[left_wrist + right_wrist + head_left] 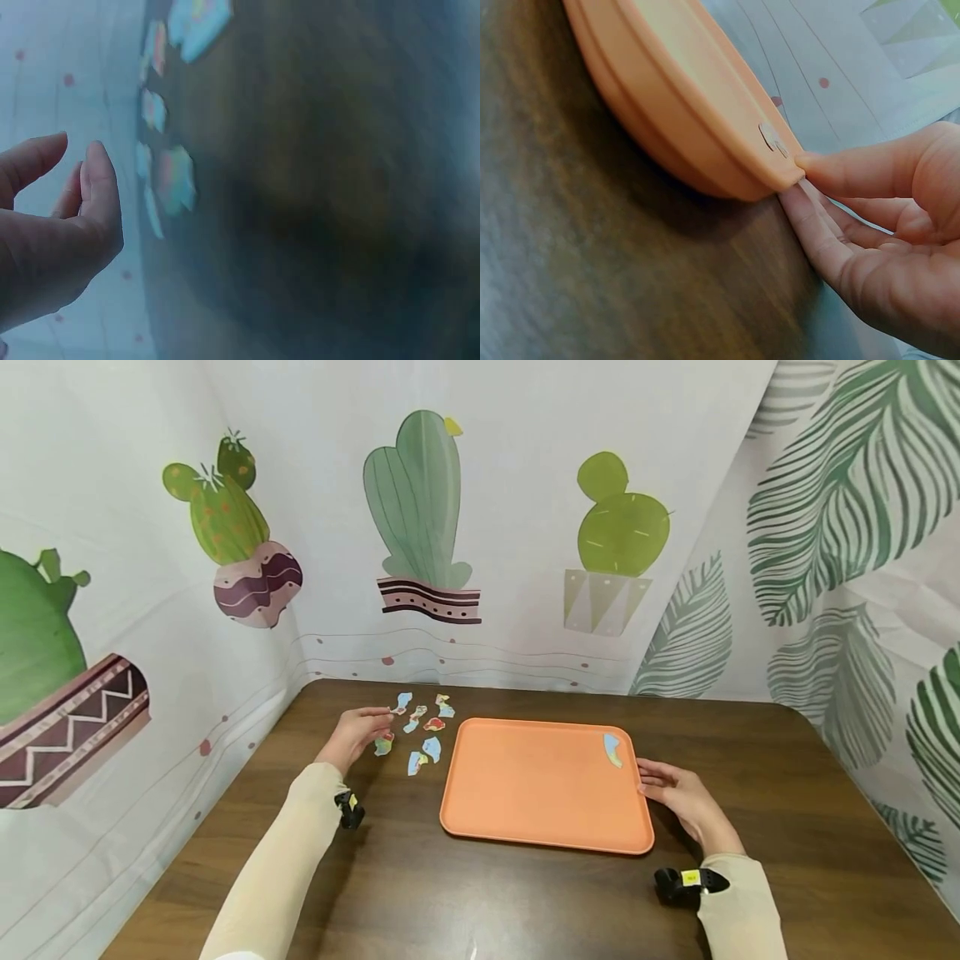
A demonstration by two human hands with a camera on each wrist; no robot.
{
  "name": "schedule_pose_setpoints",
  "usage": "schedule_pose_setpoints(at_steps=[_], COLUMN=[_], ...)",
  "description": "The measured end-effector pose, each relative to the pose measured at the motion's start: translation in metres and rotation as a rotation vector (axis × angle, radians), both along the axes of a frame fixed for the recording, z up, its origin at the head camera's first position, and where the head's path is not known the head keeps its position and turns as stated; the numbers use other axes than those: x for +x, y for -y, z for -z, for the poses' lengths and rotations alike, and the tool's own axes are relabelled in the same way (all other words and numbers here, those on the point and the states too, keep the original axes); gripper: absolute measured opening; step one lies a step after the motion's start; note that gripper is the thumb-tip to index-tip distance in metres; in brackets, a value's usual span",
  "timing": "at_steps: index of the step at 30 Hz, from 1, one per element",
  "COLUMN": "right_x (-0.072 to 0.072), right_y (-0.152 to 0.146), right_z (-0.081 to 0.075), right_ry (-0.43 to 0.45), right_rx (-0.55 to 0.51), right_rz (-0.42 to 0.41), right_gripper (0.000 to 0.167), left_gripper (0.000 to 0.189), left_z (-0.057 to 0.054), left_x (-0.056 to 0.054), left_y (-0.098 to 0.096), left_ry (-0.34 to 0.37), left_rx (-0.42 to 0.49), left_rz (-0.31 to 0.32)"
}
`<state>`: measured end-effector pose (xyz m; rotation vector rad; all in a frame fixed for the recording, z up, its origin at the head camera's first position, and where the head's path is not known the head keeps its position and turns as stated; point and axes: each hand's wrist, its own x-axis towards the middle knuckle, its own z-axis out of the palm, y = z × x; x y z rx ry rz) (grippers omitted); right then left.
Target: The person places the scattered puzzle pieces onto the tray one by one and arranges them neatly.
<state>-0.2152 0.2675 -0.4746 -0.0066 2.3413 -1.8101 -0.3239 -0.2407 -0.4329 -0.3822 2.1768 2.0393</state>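
Note:
An orange tray [547,785] lies on the table, with one light-blue and yellow puzzle piece [612,750] at its upper right corner. My right hand [686,797] pinches the tray's right rim, thumb on top and fingers below, as the right wrist view shows. Over the loose puzzle pieces left of the tray hovers my left hand [360,735], its thumb and fingers parted around nothing. Nearest to it are a green and red piece [384,744] under its fingers and a blue piece [404,701] just past the fingertips.
Several more flat pieces lie between the left hand and the tray, among them a red one [434,724] and a pale blue one [432,748]. The brown wooden table [480,893] meets a white curtain [525,527] printed with cacti and leaves.

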Motion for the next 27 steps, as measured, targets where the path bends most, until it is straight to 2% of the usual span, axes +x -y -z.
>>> schedule_pose_setpoints(at_steps=[5, 9, 14, 21, 27], right_x=[0.0, -0.001, -0.001, 0.0, 0.0], right_y=[-0.002, -0.001, 0.0, 0.0, 0.0], right_z=[0.001, 0.001, 0.001, 0.001, 0.001], right_ry=[-0.006, 0.009, 0.009, 0.006, -0.005], right_rx=[-0.005, 0.003, 0.001, -0.006, -0.002], right_rz=[0.0, 0.008, 0.011, 0.008, 0.0], right_gripper=[0.058, 0.059, 0.058, 0.058, 0.059], left_gripper=[0.046, 0.044, 0.048, 0.053, 0.061], left_z=[0.014, 0.02, 0.023, 0.024, 0.024], left_x=[0.005, 0.008, 0.011, 0.012, 0.01], left_y=[0.015, 0.022, 0.026, 0.029, 0.028], left_ry=[0.008, 0.007, 0.01, -0.04, -0.057], left_rx=[-0.041, -0.101, -0.176, -0.371, -0.445], left_rz=[-0.003, 0.007, 0.061, 0.162, 0.213])
